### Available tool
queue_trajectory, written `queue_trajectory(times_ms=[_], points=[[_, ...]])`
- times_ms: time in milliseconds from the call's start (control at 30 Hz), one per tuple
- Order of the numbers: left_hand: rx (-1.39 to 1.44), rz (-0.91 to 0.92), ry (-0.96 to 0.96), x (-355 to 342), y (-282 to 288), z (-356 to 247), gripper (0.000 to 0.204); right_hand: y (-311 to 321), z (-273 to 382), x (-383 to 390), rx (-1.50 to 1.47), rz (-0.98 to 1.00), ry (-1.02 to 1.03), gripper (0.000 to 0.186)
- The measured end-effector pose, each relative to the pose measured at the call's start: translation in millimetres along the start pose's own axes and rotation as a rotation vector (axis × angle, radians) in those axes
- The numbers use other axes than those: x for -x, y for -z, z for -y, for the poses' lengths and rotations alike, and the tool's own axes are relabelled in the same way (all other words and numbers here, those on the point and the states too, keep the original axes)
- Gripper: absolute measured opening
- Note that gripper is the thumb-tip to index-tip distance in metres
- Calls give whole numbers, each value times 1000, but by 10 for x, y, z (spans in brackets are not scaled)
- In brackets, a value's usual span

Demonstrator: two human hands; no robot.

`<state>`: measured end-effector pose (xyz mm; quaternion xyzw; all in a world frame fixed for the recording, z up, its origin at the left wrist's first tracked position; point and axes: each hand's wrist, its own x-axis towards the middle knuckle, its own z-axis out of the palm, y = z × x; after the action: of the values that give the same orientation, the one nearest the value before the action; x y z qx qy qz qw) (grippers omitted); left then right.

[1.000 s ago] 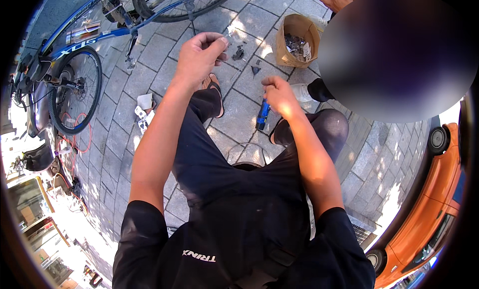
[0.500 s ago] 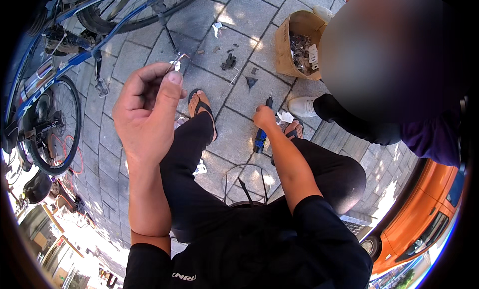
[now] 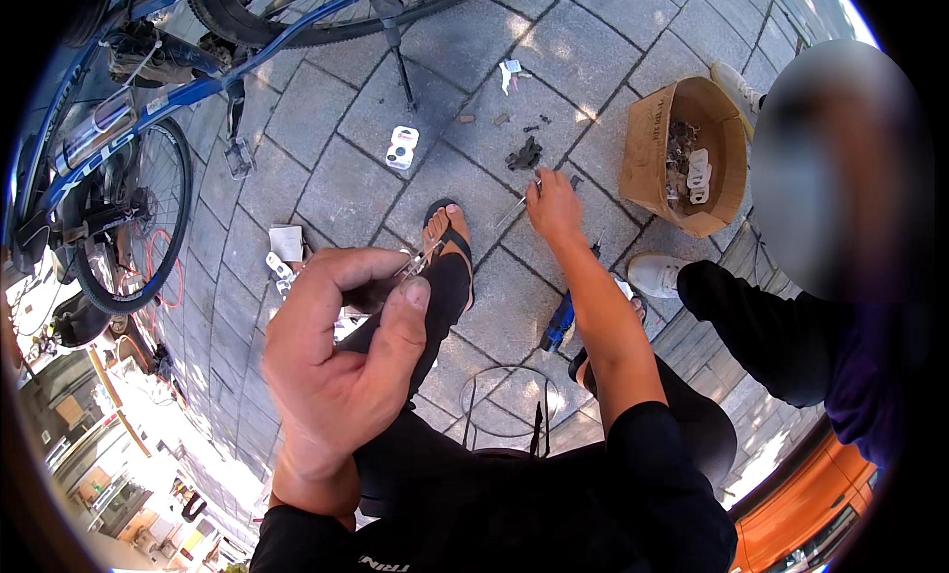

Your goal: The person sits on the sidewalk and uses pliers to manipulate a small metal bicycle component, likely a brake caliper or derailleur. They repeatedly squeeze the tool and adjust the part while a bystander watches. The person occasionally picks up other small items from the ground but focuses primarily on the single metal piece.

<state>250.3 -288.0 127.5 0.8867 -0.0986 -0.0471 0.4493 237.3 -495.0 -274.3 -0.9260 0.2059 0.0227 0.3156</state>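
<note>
My left hand (image 3: 338,360), large in the lower middle, is closed in a pinch on small shiny metal pieces (image 3: 420,260) between thumb and fingers. My right hand (image 3: 554,205) reaches down to the paving, its fingers closed at the end of a thin metal rod (image 3: 509,213). Just beyond it lie a dark, crumpled-looking part (image 3: 522,154) and smaller bits. A blue and black cylindrical tool (image 3: 558,322) lies beside my right forearm, which partly hides it. A white card of small parts (image 3: 401,150) rests on the paving farther left.
A blue bicycle (image 3: 183,92) stands at upper left. A cardboard box (image 3: 643,148) holding scraps is at right, beside another person's white shoe (image 3: 652,275) and dark trouser leg (image 3: 741,331). An orange car (image 3: 801,494) shows at lower right, a cluttered shopfront (image 3: 89,444) at lower left.
My left hand has come down nearer my body with the metal pieces. My right hand has moved off the blue tool and forward to the thin rod. The view has shifted.
</note>
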Motion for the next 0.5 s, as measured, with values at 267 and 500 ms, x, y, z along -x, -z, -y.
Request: queue_trajectory(times_ms=[267,500], points=[[-72,49,-80,-138,61,200,22,-297,306,-1406,348,74,374,27],[-64,93,-27,-265,133,240,21,-502,219,-1700,475,253,427,28]])
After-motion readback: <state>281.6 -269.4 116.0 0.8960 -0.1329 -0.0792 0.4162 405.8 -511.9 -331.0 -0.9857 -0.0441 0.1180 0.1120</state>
